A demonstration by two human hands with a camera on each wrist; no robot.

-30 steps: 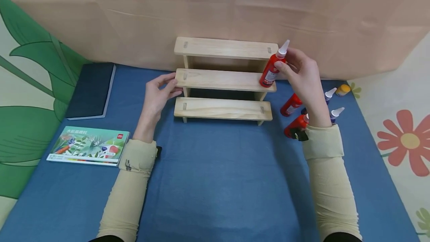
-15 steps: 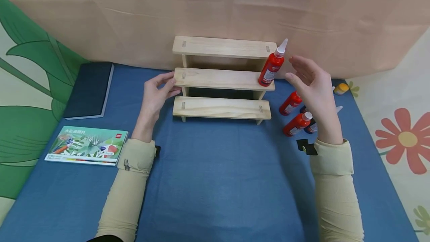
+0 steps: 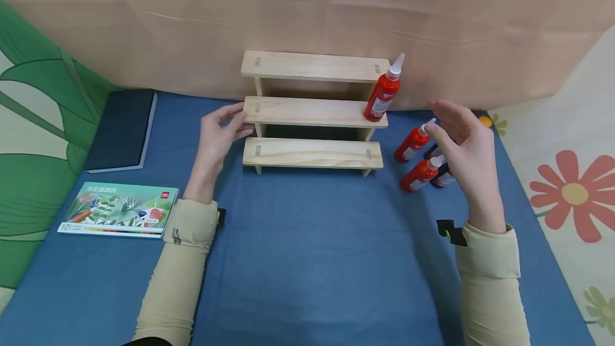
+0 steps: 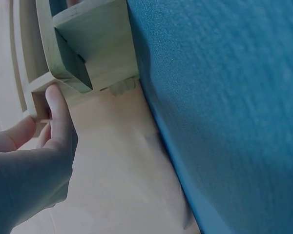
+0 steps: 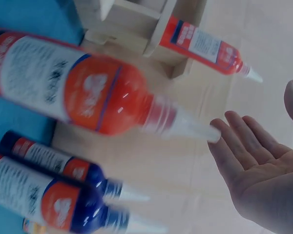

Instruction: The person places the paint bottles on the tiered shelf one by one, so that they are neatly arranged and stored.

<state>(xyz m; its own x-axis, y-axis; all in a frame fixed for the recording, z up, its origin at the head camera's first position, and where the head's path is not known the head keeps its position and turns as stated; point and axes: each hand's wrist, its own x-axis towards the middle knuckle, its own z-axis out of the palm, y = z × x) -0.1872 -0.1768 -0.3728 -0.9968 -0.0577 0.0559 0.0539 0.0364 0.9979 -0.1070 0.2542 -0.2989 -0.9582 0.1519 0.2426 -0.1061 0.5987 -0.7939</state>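
A three-tier wooden step shelf (image 3: pixel 307 111) stands at the back of the table. My left hand (image 3: pixel 216 135) pinches the left end of its middle tier, and the thumb and fingers show at that corner in the left wrist view. On the right end of the same tier, a red paint bottle (image 3: pixel 381 97) with a white pointed nozzle stands upright. My right hand (image 3: pixel 471 156) is held with fingers spread and nothing in it, over the loose bottles. Below it stand two red bottles (image 3: pixel 412 146) and dark blue bottles (image 5: pixel 44 195), partly hidden by the hand in the head view.
At the left lie a dark notebook (image 3: pixel 122 130) and a green illustrated paint box (image 3: pixel 120 210). A yellow-orange cap (image 3: pixel 486 121) shows at the far right, mostly hidden. A beige cloth backdrop (image 3: pixel 307 9) rises behind the blue tablecloth (image 3: pixel 307 260).
My right hand has let go of the red paint bottle on the middle tier and moved right and toward me, over the other bottles. The left hand keeps its hold on the shelf.
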